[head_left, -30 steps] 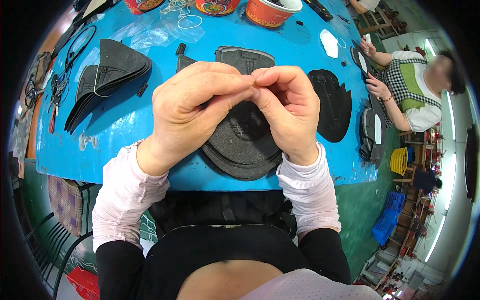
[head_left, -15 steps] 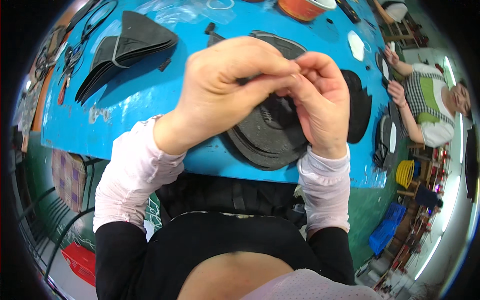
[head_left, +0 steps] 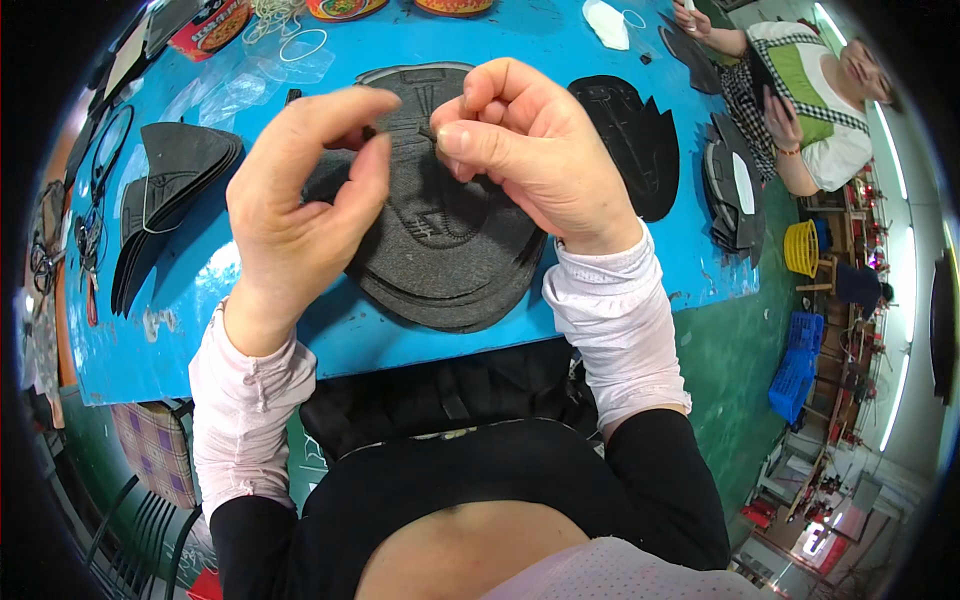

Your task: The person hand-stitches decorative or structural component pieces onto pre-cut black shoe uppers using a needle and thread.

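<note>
Dark grey felt shoe-upper pieces (head_left: 440, 250) lie stacked on the blue table (head_left: 600, 80) below my hands. My right hand (head_left: 530, 150) pinches something too small to tell; my left hand (head_left: 300, 200) hangs loosely curled, holding nothing.

Pale pink sleeve covers (head_left: 620, 320) over blk top, bare hands.

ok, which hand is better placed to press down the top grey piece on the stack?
Left, probably. The left hand is open and empty above the grey stack; the right hand has its fingertips pinched together, apparently on something too small to make out.
</note>
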`<state>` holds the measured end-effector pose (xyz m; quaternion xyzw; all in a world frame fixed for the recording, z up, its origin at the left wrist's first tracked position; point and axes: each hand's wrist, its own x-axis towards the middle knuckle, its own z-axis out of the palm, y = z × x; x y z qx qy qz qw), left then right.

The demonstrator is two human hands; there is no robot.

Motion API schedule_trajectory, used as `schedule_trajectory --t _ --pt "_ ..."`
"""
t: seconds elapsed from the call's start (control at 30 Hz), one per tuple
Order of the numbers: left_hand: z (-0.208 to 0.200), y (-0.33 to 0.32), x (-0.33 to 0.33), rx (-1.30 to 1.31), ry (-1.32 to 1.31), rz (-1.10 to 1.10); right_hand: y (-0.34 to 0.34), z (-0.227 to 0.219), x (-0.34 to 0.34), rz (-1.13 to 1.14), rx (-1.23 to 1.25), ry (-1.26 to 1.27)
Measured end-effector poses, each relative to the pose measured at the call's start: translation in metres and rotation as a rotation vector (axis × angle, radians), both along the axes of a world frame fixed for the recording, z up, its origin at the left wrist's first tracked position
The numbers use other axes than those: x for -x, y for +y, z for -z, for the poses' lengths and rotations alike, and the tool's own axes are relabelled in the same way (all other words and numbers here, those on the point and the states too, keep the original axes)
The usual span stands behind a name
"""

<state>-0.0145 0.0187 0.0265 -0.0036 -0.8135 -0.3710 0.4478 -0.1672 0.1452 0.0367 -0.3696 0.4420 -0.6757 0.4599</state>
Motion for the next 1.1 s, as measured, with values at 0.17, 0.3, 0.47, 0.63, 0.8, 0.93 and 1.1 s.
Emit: schedule_trajectory --t 0.17,0.3,0.47,0.63,0.8,0.93,1.1 --pt "-0.003 -0.005 -0.002 0.133 -0.095 -0.084 0.005 0.004 0.023 0.269 -0.094 0.434" --pt "0.007 -0.013 0.007 0.260 -0.071 -0.104 0.017 -0.002 0.036 0.261 -0.236 0.718" --pt "0.012 -0.014 0.006 0.292 -0.039 -0.145 0.018 -0.007 0.027 0.294 -0.276 0.732" --pt "0.015 -0.009 0.003 0.323 -0.134 -0.071 0.013 -0.004 0.021 0.343 -0.217 0.724" --pt "0.016 -0.001 0.002 0.343 -0.200 -0.035 0.011 -0.002 0.016 0.383 -0.255 0.834" --pt "0.014 0.005 0.002 0.369 -0.246 -0.072 0.016 -0.006 0.014 0.325 -0.280 0.789" --pt "0.013 0.007 0.000 0.389 -0.263 -0.087 0.013 -0.008 0.007 0.312 -0.292 0.792"
